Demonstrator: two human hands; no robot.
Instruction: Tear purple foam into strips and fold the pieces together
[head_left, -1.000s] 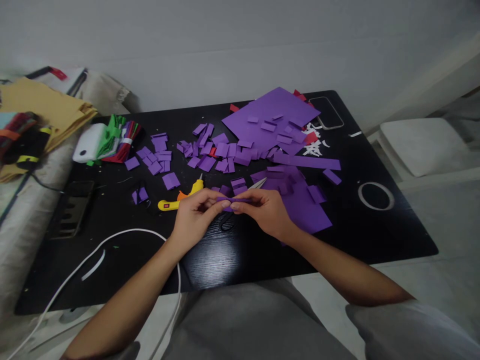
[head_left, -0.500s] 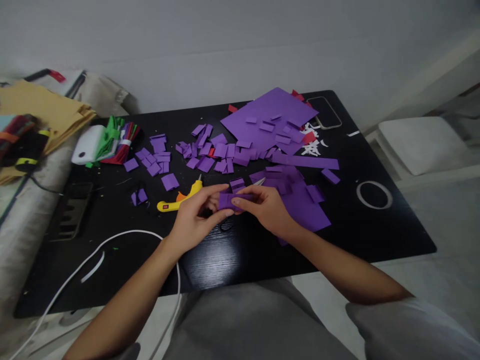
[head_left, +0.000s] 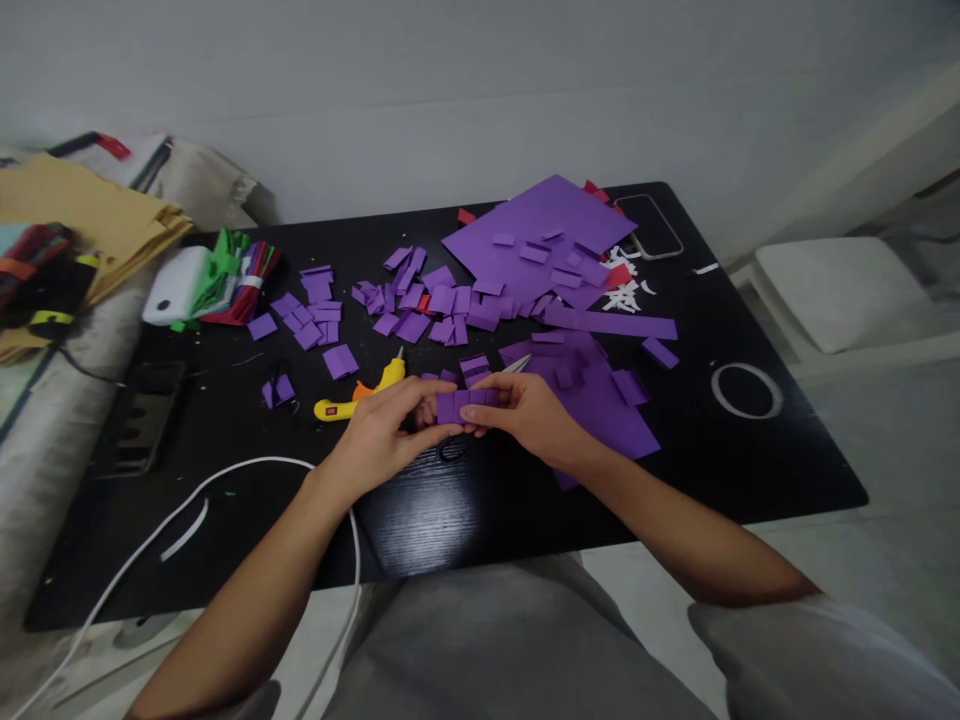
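Note:
A small piece of folded purple paper (head_left: 452, 405) is pinched between my two hands, above the near middle of the black table. My left hand (head_left: 382, 428) grips its left end with thumb and fingers. On its right end, my right hand (head_left: 529, 412) presses with the thumb on the near face, the other fingers behind. Scissors (head_left: 517, 364) lie partly under my right hand, blades and a dark handle loop showing. Just left of my left hand rests a yellow glue gun (head_left: 341, 408). More folded purple pieces (head_left: 410, 326) lie scattered beyond my hands.
Purple sheets (head_left: 525, 225) and a phone (head_left: 651, 226) lie at the back right, near white paper scraps (head_left: 624, 292). A tape ring (head_left: 746, 391) is at the right. A white cable (head_left: 187, 510) curves across the left side. Green and red bundles (head_left: 225, 280) stand back left.
The purple piece has turned slightly and now lies more level between my hands. My right thumb has shifted a little left and down on it.

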